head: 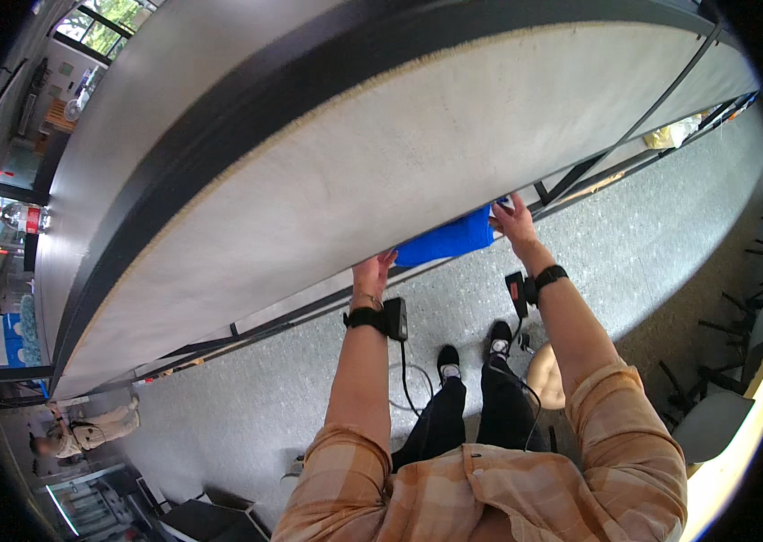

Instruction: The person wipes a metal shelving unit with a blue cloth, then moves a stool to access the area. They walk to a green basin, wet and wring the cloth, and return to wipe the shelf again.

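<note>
A blue cloth [446, 240] lies at the lower edge of the large pale grey panel, partly hidden beneath it. My left hand [373, 272] is at the cloth's left end, its fingertips partly covered by the panel's edge. At the right end, my right hand [514, 220] has its thumb and fingers around the cloth's corner. Both wrists wear black straps with small cabled devices. The pale grey panel [368, 169] with a dark frame spreads across the view in front of me.
Beneath the panel's edge runs a dark metal frame [568, 181], with a yellowish plastic bag [673, 133] farther right. Stools and chairs [713, 423] stand at the right. A plastic bottle [21, 217] stands far left. Another person [87, 433] is at the lower left.
</note>
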Demonstrator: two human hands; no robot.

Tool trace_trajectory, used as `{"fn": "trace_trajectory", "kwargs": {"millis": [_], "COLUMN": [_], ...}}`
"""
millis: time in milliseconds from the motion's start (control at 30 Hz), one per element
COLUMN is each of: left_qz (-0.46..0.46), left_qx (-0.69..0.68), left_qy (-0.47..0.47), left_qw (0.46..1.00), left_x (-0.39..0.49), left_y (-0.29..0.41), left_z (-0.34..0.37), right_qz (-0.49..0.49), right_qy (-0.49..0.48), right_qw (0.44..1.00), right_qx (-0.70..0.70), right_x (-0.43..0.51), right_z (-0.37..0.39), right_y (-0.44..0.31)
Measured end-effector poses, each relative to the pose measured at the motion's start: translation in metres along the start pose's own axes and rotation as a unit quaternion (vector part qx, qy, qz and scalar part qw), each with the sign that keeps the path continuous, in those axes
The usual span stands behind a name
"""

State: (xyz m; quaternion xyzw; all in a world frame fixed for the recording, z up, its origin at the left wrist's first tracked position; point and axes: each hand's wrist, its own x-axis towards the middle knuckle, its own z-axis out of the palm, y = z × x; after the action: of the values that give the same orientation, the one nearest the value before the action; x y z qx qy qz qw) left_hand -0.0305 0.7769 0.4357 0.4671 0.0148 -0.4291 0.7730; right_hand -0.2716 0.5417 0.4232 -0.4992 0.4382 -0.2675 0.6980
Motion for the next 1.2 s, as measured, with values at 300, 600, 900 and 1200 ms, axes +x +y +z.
{"fn": "trace_trajectory", "kwargs": {"millis": [300, 600, 900, 1200], "left_qz": [-0.211, -0.36, -0.163, -0.243], "left_qx": [0.476, 0.606, 0.758, 0.607], "left_qy": [-0.112, -0.384, -0.452, -0.359], "left_qw": [0.846, 0.596, 0.441, 0.666], "left_x": [-0.125, -0.307, -0.335, -0.386], "left_y": [-0.058, -0.031, -0.027, -0.081], "left_z": [-0.081, -0.148, -0.04, -0.068], "right_qz": [0.108, 0.645, 0.34, 0.472], "right_qy": [-0.076, -0.274, -0.311, -0.419], "right_qw": [0.943, 0.697, 0.823, 0.724], "right_qx": [-0.305, -0.151, -0.333, -0.278], "right_x": [-0.155, -0.426, -0.388, -0.321], "right_z": [-0.108, -0.246, -0.255, -0.276], "right_y": [0.111, 0.11, 0.089, 0.004]}}
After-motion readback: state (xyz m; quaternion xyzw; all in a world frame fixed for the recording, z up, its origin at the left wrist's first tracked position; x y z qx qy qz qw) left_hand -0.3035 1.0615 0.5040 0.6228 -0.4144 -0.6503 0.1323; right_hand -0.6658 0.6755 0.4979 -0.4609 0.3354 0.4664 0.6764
